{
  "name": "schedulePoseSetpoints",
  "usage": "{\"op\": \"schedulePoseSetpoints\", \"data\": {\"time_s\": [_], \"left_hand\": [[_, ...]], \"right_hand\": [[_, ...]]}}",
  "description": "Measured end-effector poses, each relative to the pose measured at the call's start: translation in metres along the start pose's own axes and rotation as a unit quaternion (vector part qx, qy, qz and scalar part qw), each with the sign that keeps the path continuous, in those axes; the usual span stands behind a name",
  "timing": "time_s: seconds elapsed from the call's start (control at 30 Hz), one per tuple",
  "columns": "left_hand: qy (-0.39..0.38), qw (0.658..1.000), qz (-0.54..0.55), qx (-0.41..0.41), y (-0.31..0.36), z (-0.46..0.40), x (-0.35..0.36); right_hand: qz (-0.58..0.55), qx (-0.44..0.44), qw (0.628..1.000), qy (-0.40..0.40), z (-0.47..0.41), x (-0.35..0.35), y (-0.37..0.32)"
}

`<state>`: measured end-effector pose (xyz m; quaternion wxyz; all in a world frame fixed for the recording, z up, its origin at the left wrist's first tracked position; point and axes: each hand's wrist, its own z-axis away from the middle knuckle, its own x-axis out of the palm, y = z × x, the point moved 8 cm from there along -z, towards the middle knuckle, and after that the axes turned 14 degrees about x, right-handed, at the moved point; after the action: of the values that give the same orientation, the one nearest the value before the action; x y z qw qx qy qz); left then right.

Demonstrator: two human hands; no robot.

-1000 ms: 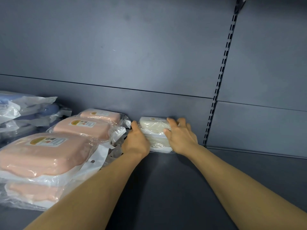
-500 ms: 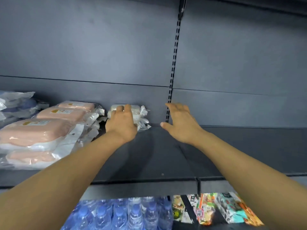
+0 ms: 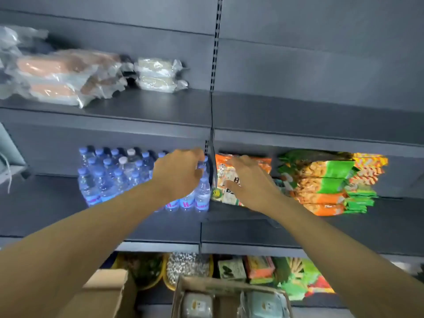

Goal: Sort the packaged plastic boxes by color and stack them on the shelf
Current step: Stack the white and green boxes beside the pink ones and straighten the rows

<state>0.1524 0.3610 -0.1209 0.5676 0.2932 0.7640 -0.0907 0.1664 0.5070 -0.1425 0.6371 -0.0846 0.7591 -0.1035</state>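
Two white packaged boxes [image 3: 158, 74] lie stacked on the upper shelf [image 3: 160, 104], beside stacks of pink packaged boxes [image 3: 59, 74]. Both my hands are off them and lower down, in front of the middle shelf. My left hand [image 3: 177, 173] hangs with loosely curled fingers and holds nothing. My right hand [image 3: 250, 182] is spread with straight fingers, also empty. At the bottom edge a cardboard box [image 3: 229, 292] holds pale blue-grey packaged boxes [image 3: 263, 305].
Water bottles [image 3: 114, 175] fill the middle shelf on the left, orange and green snack packs [image 3: 325, 182] on the right. Bluish packages in clear wrap [image 3: 20, 40] sit at the far left of the upper shelf. A second carton [image 3: 107, 292] stands at the lower left. More goods line the bottom shelf.
Both hands let go of the white stack and drew back and down from the upper shelf. The view tilted down, bringing the lower shelves and the cardboard box into sight.
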Motion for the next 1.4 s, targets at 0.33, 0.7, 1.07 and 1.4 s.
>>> {"op": "schedulePoseSetpoints", "data": {"time_s": [0.33, 0.7, 1.07, 1.4], "left_hand": [[-0.246, 0.969, 0.036, -0.002, 0.018, 0.127, 0.203], [-0.363, 0.927, 0.076, -0.050, -0.029, 0.246, 0.365], [-0.300, 0.949, 0.071, -0.073, -0.053, 0.295, 0.459], [-0.267, 0.952, 0.112, -0.104, -0.066, 0.313, 0.486]], "right_hand": [[0.013, 0.091, 0.974, -0.209, 0.117, 0.181, 0.098], [0.018, 0.175, 0.907, -0.382, 0.209, 0.385, 0.152], [0.055, 0.118, 0.904, -0.408, 0.230, 0.586, 0.154], [0.087, 0.058, 0.940, -0.324, 0.234, 0.626, 0.147]]}}
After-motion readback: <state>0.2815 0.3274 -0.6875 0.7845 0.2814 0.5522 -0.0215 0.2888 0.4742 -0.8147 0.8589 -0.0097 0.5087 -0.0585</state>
